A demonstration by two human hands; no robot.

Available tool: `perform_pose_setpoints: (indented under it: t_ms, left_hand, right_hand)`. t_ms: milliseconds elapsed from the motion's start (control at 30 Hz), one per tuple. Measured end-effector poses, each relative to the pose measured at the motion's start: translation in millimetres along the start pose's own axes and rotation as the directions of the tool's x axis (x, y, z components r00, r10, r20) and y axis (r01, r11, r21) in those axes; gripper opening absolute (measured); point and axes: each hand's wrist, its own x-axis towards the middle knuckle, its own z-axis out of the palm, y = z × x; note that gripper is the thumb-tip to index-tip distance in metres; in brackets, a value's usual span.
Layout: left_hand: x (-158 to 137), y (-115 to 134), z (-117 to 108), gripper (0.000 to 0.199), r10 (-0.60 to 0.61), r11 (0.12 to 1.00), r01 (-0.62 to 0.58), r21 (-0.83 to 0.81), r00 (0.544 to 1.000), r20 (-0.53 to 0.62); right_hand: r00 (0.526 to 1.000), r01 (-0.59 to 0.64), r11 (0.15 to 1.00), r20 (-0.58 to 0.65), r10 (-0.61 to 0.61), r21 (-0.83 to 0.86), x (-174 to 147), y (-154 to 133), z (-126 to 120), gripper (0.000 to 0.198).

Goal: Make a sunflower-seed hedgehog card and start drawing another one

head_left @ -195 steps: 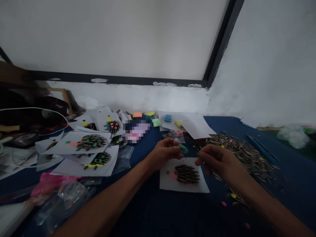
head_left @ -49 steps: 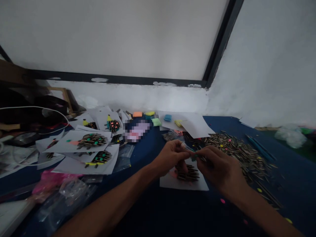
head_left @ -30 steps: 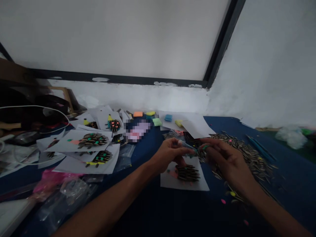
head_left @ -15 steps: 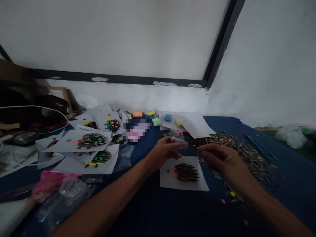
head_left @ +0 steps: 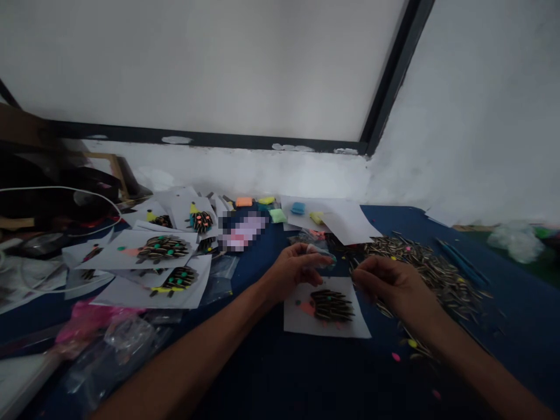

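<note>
The card's [head_left: 304, 324] near edge was fronted by blue cloth [head_left: 315, 373], clear plastic [head_left: 324, 256] pinched by the left hand [head_left: 291, 271], the right hand [head_left: 400, 286] closed fingertip-tight.

I can't tell whether the right hand [head_left: 385, 279] pinches anything; it hides some seeds [head_left: 437, 274]. Part of the clear packet [head_left: 328, 262] is behind the left hand [head_left: 291, 272]. I can't read the pixelated patch [head_left: 243, 231] on the table [head_left: 258, 361]. The left edge crops a white slab [head_left: 21, 382].
</note>
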Motion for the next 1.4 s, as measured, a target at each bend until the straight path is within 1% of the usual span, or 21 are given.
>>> perform_pose_setpoints:
  t_ms: [167,300,400,500,533,567,633,700,733,800,867,967,1133,1300,1400]
  left_hand:
    - [-1,-3,-2,0.030,0.033,0.999,-0.033,0.012,0.999,0.015]
    - [0,-6,-4,0.033,0.052,0.997,-0.050,0.059,0.999,-0.018]
    - [-2,-5,-3,0.040,0.071,0.995,-0.070,0.068,0.997,-0.015]
    - [-4,-2,-1,0.054,0.082,0.995,-0.082,0.059,0.997,-0.004]
    - [-5,-1,-1,0.054,0.086,0.995,-0.085,0.059,0.996,-0.010]
    - [-5,0,0,0.049,0.093,0.994,-0.092,0.061,0.995,-0.019]
    - [-5,1,1,0.031,0.112,0.991,-0.109,0.077,0.993,-0.036]
    - [-5,1,2,0.017,0.140,0.983,-0.137,0.119,0.990,-0.020]
    - [-5,2,3,0.015,0.152,0.977,-0.151,0.151,0.988,0.002]
    - [-7,3,7,0.017,0.163,0.957,-0.174,0.232,0.985,0.065]
    - [-10,4,12,0.020,0.147,0.931,-0.177,0.318,0.982,0.117]
    - [-13,4,19,0.017,0.152,0.911,-0.207,0.357,0.973,0.174]
    - [-13,1,22,0.014,0.203,0.915,-0.250,0.316,0.964,0.174]
    - [-14,4,23,0.015,0.183,0.907,-0.229,0.352,0.970,0.159]
    - [-16,6,24,0.016,0.163,0.911,-0.211,0.355,0.974,0.160]
  right_hand:
    - [1.000,0.012,1.000,-0.017,-0.013,-0.011,1,-1,1,0.033]
    - [0.999,0.004,1.000,-0.043,-0.005,-0.021,1,-4,4,0.036]
    - [0.998,0.006,1.000,-0.055,-0.008,-0.024,0,-6,6,0.033]
    - [0.997,0.021,0.999,-0.067,-0.024,-0.041,-1,-7,5,0.030]
    - [0.997,0.025,0.999,-0.074,-0.029,-0.048,-1,-7,5,0.030]
    - [0.996,0.028,0.998,-0.081,-0.032,-0.053,-1,-7,5,0.031]
    - [0.995,0.031,0.998,-0.095,-0.036,-0.047,-1,-5,5,0.033]
    - [0.992,0.037,0.999,-0.120,-0.039,-0.016,-1,-2,5,0.033]
    - [0.989,0.046,0.999,-0.142,-0.045,0.002,-1,-1,5,0.031]
    - [0.982,0.065,0.998,-0.180,-0.059,0.026,-1,1,6,0.028]
    - [0.978,0.085,0.996,-0.192,-0.081,0.013,-1,3,6,0.025]
    - [0.977,0.116,0.993,-0.179,-0.117,-0.019,-2,3,7,0.021]
    - [0.968,0.208,0.978,-0.143,-0.207,-0.007,-4,0,10,0.019]
    - [0.937,0.320,0.947,-0.143,-0.319,-0.013,-5,2,12,0.014]
    - [0.921,0.360,0.932,-0.143,-0.361,-0.033,-6,6,12,0.011]
